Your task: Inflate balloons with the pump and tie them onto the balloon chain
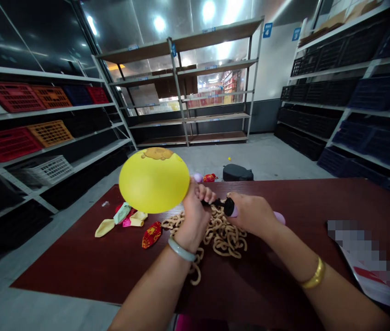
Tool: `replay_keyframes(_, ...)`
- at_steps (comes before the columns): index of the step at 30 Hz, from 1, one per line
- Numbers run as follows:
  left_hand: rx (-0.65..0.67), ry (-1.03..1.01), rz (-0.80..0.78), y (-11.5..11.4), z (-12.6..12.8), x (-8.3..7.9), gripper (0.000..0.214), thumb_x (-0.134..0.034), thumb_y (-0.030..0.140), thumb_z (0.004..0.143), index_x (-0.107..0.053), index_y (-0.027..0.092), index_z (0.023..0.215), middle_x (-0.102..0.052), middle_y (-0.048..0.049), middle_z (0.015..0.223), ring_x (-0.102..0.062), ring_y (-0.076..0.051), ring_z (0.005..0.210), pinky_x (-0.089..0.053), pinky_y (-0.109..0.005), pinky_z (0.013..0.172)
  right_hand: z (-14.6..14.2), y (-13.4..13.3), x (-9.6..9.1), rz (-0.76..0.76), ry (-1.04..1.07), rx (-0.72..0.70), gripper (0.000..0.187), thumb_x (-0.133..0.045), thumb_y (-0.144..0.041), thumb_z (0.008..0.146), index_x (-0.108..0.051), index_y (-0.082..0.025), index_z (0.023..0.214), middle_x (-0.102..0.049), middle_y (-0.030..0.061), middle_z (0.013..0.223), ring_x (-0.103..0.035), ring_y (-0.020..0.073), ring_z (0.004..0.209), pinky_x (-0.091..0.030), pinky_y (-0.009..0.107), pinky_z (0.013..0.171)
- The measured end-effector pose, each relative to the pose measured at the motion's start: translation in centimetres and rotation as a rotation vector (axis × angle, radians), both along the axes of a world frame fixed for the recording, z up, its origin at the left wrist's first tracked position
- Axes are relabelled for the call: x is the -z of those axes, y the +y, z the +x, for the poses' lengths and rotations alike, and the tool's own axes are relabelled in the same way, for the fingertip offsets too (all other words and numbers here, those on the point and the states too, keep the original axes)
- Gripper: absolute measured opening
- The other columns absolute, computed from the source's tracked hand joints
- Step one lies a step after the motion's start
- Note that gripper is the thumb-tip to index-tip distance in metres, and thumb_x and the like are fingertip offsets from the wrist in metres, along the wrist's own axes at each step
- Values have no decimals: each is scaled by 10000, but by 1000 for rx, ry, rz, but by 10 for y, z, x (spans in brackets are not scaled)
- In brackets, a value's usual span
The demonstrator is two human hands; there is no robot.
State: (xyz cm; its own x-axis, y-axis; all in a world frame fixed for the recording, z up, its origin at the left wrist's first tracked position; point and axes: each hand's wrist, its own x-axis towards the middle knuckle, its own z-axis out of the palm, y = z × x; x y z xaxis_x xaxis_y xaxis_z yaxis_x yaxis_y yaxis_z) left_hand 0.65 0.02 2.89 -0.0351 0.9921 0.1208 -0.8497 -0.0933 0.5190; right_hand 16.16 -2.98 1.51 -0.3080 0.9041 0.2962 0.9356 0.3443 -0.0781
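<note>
A yellow balloon (153,186), inflated and printed with a brown cartoon figure, hangs at the left of my left hand (196,204). The fingers of that hand are closed round the balloon's neck, where a black rod or nozzle enters. My right hand (253,214) wraps round a light purple hand pump (279,218) with a black end cap (229,207). The black rod joins the pump to the balloon's neck. Beneath both hands lies a tangled heap of beige, cord-like loops (227,236). Flat balloons (122,212) and a red-and-gold balloon (152,235) lie to the left.
A dark red-brown table (87,266) stretches before me. A partly pixelated flat object (367,266) lies at the right. Beyond the far edge are a black object (238,172) and a red-patterned item (210,177). Shelves with plastic crates (12,94) stand along both sides.
</note>
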Motion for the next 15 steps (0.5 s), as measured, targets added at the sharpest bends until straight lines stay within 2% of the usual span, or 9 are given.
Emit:
replay_keyframes(5,-164,-27,-5,30,-54,-9,494,-622,381,828,-254,192,557,-240,87,411,-264,-59,332,-254,-226,387,15,12,2,-28,-17,17,367,-514,-511,801,-570,-231,1032,-690,60,925,-646,243,869,-380,305,657)
replay_keyframes(8,-180,-46,32,32,-66,-14,488,-618,350,832,-248,195,555,-244,84,410,-276,-62,334,-259,-226,389,21,11,-3,-15,-37,32,354,-518,-517,792,-572,-228,990,-687,59,915,-648,241,843,-365,303,626)
replay_keyframes(11,-158,-80,80,25,-58,-15,477,-623,340,834,-264,192,556,-249,81,423,-283,-60,351,-266,-220,400,22,7,-8,25,-58,63,298,-536,-478,784,-559,-225,940,-683,49,880,-649,232,793,-349,298,598)
replay_keyframes(15,-88,-101,94,11,-25,-8,474,-617,374,840,-292,181,555,-244,76,443,-276,-54,373,-260,-212,411,15,1,-8,73,-76,84,309,-570,-471,769,-542,-216,942,-679,50,881,-648,235,774,-349,298,584)
